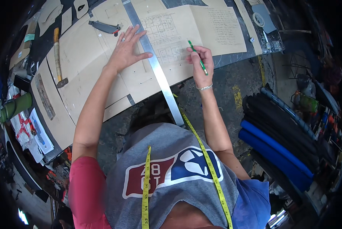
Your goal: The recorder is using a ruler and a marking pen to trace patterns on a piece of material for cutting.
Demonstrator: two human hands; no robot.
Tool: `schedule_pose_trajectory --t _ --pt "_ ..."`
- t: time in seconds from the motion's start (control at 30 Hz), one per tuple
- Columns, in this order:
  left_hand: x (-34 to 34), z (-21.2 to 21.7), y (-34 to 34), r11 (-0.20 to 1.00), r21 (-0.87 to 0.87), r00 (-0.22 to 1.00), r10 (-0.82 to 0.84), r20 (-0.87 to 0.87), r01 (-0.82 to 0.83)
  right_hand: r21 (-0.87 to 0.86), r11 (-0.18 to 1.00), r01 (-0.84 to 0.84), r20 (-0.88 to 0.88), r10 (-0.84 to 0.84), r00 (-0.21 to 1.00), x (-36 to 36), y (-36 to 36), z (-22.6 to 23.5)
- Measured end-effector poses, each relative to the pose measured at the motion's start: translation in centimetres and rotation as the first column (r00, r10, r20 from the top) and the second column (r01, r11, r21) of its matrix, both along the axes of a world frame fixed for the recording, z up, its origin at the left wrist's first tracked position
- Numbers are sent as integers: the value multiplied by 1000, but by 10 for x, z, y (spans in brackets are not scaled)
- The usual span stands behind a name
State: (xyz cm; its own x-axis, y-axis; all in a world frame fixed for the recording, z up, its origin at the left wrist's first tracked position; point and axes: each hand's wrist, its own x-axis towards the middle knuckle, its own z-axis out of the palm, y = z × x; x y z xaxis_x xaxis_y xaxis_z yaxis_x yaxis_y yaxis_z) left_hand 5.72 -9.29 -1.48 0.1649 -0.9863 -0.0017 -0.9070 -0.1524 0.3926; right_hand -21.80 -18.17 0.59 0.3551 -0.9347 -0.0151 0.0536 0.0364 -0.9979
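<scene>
A long metal ruler point(161, 78) lies slantwise across the pale brown card point(134, 82) on the table, its near end sticking out past the edge towards my body. My left hand point(126, 51) rests flat with spread fingers, fingertips and thumb touching the ruler. Between the fingers and thumb of my right hand point(202, 63) is a green pencil point(191, 45), held above the table's near edge. Beyond it lies a creased sheet point(197, 23) with hand-drawn rectangles and handwriting. Left of the ruler is a utility knife point(104, 27) with a dark grey handle.
A hammer point(57, 53) with a wooden handle and a worn flat strip point(45, 97) lie on the left. A tape roll point(258, 20) sits at the far right. Blue and black rolled material point(278, 149) stands right of me. A yellow tape measure point(213, 171) hangs around my neck.
</scene>
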Motion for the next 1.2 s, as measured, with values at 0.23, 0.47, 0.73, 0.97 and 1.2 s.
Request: schedule_pose_trajectory --t 0.23,0.47,0.73,0.97,1.2 --pt "11 -5 -4 990 -103 984 84 -156 -101 -220 949 -228 -401 125 908 -35 94 3" --pt "13 -8 -36 953 -220 931 122 -345 -207 143 980 -139 -408 187 893 -61 158 -41" --pt "-4 15 -61 877 -407 966 248 -71 -255 151 984 91 -375 -28 926 -95 160 -14" --pt "-10 44 -125 986 -140 994 82 -68 -90 -9 979 202 -488 -181 854 -115 164 -49" --pt "-13 25 -143 974 -14 926 211 -313 -227 -12 980 200 -458 -183 870 -115 166 -57"
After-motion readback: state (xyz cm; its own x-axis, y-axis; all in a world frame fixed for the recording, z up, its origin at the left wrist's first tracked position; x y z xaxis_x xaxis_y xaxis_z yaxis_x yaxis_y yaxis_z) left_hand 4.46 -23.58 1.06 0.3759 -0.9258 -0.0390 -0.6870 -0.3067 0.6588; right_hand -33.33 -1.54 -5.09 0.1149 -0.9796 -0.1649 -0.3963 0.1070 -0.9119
